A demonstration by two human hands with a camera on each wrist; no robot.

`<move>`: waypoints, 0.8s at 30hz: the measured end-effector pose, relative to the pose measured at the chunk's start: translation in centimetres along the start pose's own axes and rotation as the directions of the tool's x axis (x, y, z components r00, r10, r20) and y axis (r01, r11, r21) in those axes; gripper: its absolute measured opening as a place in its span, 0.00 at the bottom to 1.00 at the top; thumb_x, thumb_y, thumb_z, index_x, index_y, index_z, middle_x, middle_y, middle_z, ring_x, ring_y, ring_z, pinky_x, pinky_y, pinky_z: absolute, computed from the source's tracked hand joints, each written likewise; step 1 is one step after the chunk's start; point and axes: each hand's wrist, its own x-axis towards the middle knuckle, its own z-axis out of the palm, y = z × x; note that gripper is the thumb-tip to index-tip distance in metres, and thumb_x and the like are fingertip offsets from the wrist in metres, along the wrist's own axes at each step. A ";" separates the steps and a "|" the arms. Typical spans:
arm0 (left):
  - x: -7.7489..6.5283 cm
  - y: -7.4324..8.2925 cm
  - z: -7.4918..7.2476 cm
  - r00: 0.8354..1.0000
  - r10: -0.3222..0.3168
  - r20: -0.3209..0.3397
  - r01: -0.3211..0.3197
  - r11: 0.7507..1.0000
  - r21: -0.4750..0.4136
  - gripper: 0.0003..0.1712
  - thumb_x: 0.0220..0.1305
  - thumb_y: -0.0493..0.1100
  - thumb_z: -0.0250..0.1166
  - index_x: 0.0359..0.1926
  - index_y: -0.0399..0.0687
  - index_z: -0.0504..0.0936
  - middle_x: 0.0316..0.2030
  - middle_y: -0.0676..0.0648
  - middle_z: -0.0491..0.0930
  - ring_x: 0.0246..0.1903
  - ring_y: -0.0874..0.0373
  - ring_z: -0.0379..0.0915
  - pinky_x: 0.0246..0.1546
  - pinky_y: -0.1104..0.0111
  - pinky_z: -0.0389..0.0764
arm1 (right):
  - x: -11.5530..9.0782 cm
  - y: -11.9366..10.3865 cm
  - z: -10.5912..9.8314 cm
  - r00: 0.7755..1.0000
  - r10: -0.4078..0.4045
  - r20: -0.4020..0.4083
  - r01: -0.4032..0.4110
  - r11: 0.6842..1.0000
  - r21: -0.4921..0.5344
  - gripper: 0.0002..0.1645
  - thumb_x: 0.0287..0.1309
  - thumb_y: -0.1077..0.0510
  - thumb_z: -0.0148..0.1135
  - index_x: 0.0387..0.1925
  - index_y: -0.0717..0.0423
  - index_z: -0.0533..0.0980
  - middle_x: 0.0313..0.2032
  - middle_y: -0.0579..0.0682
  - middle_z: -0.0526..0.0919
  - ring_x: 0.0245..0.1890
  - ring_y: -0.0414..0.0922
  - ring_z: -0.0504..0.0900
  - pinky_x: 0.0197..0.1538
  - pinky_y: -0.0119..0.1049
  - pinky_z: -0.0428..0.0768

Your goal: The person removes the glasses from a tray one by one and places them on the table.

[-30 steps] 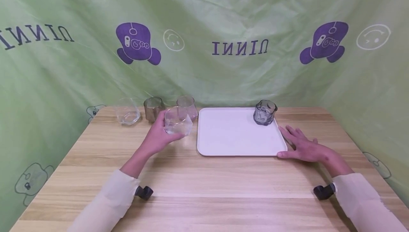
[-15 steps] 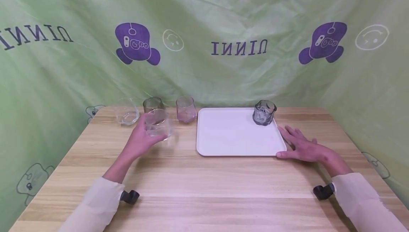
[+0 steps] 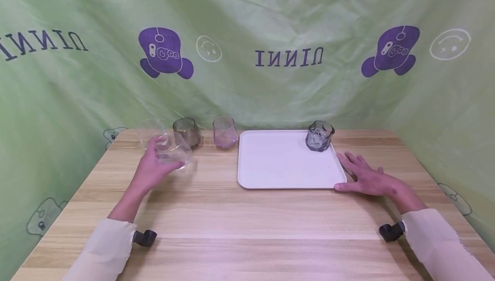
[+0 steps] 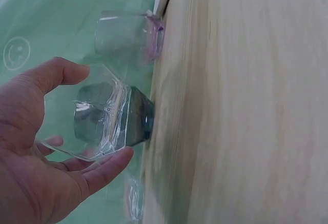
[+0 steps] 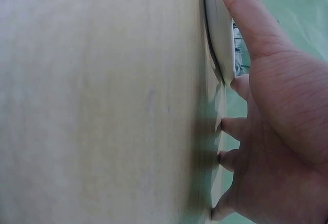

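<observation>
My left hand (image 3: 150, 170) holds a clear faceted drinking glass (image 3: 175, 151), thumb on one side and fingers round the other. In the left wrist view a gap shows between this glass (image 4: 115, 124) and the tabletop. Behind it stand another clear glass (image 3: 148, 127), partly hidden, and a smoky brown glass (image 3: 187, 132). My right hand (image 3: 365, 178) lies with fingers spread at the right edge of a white tray (image 3: 286, 160). Its thumb touches the tray's near corner, and in the right wrist view several fingertips (image 5: 221, 158) meet the table.
A grey wavy glass (image 3: 320, 136) stands on the tray's far right corner. Left of the tray is a pinkish glass (image 3: 225, 132). Green printed cloth (image 3: 247, 92) hangs behind the wooden table (image 3: 247, 229).
My left hand has carried the clear glass leftward, from in front of the pinkish glass to in front of the other clear glass. The right hand and tray stay put.
</observation>
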 end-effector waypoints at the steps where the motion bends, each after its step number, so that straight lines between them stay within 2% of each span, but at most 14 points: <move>1: 0.0 -0.2 -0.1 1.000 -0.005 -0.003 0.005 1.000 -0.001 0.63 0.57 0.51 0.79 0.80 0.44 0.46 0.70 0.30 0.62 0.65 0.31 0.65 0.59 0.38 0.73 | 0.0 0.0 0.0 1.000 0.000 0.000 0.000 1.000 0.000 0.65 0.62 0.33 0.66 0.82 0.55 0.41 0.77 0.74 0.38 0.72 0.81 0.35 0.52 0.91 0.34; 9: 0.3 -1.3 -1.2 0.999 -0.042 -0.021 0.042 0.999 0.010 0.64 0.57 0.49 0.79 0.80 0.40 0.44 0.68 0.27 0.61 0.64 0.29 0.65 0.60 0.38 0.72 | 0.0 0.0 0.1 1.000 0.004 0.000 -0.004 1.000 -0.013 0.65 0.62 0.32 0.66 0.82 0.56 0.41 0.77 0.74 0.38 0.72 0.81 0.35 0.53 0.90 0.34; 15: 0.7 -1.8 -2.0 0.998 -0.053 -0.033 0.055 0.997 0.050 0.63 0.60 0.48 0.77 0.79 0.38 0.42 0.69 0.24 0.59 0.65 0.26 0.62 0.62 0.36 0.68 | -0.1 0.0 0.0 1.000 0.002 0.001 -0.002 1.000 -0.008 0.65 0.62 0.32 0.66 0.82 0.55 0.40 0.77 0.74 0.37 0.72 0.81 0.35 0.53 0.90 0.33; 24: 1.0 -2.8 -2.5 0.995 -0.092 -0.047 0.094 0.994 0.050 0.66 0.58 0.47 0.78 0.80 0.39 0.39 0.71 0.23 0.56 0.67 0.24 0.57 0.65 0.34 0.62 | 0.0 0.0 0.0 1.000 0.005 0.002 -0.005 1.000 -0.010 0.65 0.62 0.32 0.66 0.82 0.55 0.40 0.77 0.74 0.37 0.72 0.81 0.35 0.53 0.90 0.33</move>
